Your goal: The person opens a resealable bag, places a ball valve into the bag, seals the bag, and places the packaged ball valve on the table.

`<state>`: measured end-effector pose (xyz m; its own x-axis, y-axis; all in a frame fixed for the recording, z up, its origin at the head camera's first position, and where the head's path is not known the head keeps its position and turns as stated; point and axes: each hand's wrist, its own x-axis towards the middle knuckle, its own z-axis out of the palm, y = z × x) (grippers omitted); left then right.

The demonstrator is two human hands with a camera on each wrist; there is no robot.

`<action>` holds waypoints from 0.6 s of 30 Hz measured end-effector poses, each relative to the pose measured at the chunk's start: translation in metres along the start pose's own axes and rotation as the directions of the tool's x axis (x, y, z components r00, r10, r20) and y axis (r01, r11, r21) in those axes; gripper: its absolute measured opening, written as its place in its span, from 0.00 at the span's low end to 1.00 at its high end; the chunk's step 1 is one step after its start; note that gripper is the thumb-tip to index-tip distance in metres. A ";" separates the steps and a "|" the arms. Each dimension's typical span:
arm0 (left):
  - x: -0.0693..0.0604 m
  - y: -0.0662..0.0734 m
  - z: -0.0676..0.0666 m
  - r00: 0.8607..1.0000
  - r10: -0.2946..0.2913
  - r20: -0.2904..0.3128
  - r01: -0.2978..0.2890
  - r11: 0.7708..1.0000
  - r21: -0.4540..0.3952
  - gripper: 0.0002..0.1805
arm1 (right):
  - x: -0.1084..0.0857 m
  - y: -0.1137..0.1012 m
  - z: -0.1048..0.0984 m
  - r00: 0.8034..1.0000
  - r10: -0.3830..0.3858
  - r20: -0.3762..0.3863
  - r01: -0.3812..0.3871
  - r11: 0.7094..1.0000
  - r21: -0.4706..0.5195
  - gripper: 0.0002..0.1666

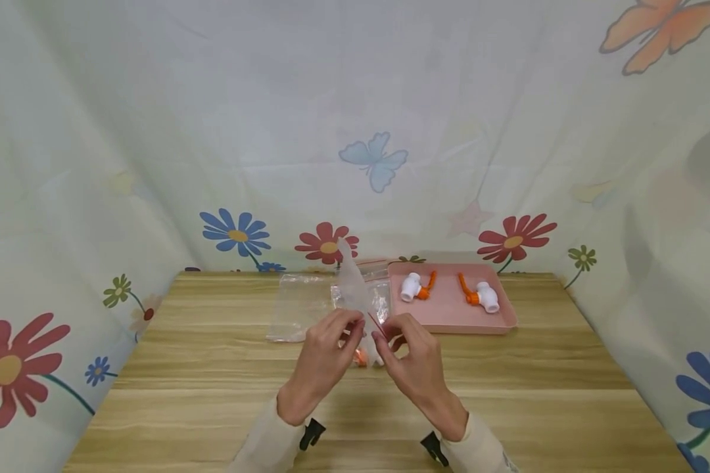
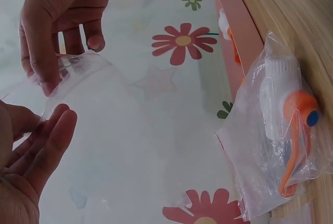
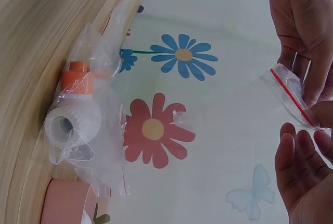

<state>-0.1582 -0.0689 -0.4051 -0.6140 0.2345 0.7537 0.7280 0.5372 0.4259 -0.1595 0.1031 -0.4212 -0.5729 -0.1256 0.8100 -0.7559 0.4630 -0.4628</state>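
Note:
A clear zip bag (image 1: 353,282) with a red seal line is held up between the two hands. My left hand (image 1: 322,351) pinches one side of its mouth with thumb and fingertips. On the other side, my right hand (image 1: 417,361) pinches the edge by the red strip (image 3: 286,86). Below the hands, a white ball valve (image 2: 278,99) with an orange handle (image 2: 294,156) lies on the table inside another clear bag (image 2: 242,166). In the head view the hands and the raised bag mostly hide that valve; a bit of orange shows.
A pink tray (image 1: 449,322) at the back right holds two white valves with orange handles, one on the left (image 1: 411,288) and one on the right (image 1: 486,297). Flat clear bags (image 1: 302,305) lie left of it on the wooden table (image 1: 213,387). A printed curtain (image 1: 272,98) surrounds the table.

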 end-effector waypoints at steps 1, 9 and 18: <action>0.000 0.000 0.001 1.000 0.012 -0.007 -0.012 1.000 0.001 0.08 | 0.000 0.000 0.000 1.000 -0.002 -0.004 0.002 1.000 0.001 0.10; 0.000 -0.004 0.004 0.993 0.112 -0.044 -0.112 0.994 0.004 0.07 | 0.001 0.001 -0.002 1.000 -0.006 -0.030 0.006 1.000 0.002 0.10; 0.000 -0.005 0.002 0.993 0.082 -0.089 -0.080 0.996 0.031 0.09 | 0.000 0.004 -0.005 0.997 -0.004 -0.072 0.003 1.000 -0.018 0.11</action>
<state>-0.1625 -0.0695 -0.4081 -0.5227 0.2050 0.8275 0.7646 0.5419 0.3488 -0.1610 0.1093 -0.4218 -0.5455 -0.0639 0.8357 -0.7515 0.4787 -0.4540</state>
